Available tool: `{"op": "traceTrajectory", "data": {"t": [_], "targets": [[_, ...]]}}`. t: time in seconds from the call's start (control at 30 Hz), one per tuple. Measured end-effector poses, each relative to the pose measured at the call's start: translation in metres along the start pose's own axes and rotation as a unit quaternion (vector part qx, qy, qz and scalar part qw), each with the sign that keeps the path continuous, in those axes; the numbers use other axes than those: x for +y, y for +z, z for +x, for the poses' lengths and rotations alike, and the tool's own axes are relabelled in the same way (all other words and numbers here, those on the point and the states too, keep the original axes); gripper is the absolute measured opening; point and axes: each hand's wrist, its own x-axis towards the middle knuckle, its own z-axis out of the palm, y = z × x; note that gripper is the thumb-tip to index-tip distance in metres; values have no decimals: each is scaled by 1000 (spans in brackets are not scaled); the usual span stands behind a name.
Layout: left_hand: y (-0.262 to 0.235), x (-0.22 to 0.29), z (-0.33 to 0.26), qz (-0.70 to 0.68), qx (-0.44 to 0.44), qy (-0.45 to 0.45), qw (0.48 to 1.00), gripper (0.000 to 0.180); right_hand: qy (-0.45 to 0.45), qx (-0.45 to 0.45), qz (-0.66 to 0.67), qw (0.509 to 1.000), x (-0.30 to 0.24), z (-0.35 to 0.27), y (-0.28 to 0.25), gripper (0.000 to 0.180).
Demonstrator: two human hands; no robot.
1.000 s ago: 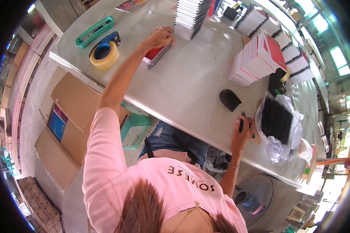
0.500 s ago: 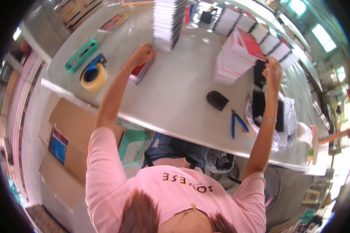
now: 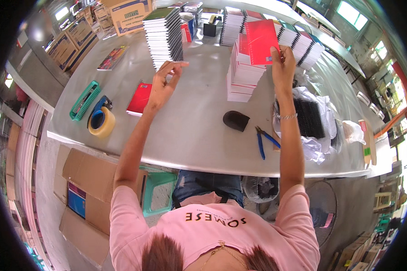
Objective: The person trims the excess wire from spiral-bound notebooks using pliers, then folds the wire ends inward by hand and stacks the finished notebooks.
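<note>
My right hand (image 3: 284, 67) pinches the lower right corner of a red-covered notebook (image 3: 261, 43), held above a tall stack of white, red-edged page blocks (image 3: 244, 83). My left hand (image 3: 166, 86) is raised with its fingers apart and nothing in them. Just beside it on the table lies a red notebook (image 3: 139, 97) with a spiral edge. Beyond the left hand stands a tall pile of spiral-bound notebooks (image 3: 163, 40), its top cover green. Blue-handled cutters (image 3: 261, 142) and a black rounded pad (image 3: 236, 121) rest on the near side of the table.
Black binding coils (image 3: 308, 118) lie on crumpled white plastic at the right. A tape dispenser (image 3: 100, 121) and a green basket (image 3: 84, 100) stand at the left. More spiral notebook stacks (image 3: 233, 27) line the back. An open carton (image 3: 88, 180) sits below the table's left edge.
My left hand has come up off the red spiral notebook. My right hand has moved leftward and now holds up the red-covered notebook over the stack. The view has shifted.
</note>
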Motion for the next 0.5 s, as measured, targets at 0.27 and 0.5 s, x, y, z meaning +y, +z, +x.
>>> {"op": "traceTrajectory", "data": {"t": [0.27,0.5], "targets": [[89,90,-40,-393,21,-174,903,48,112,-73,125,983,-68,-128,3,16],[43,66,-96,96,-100,-105,985,27,99,26,-417,903,49,-115,-144,32]]}}
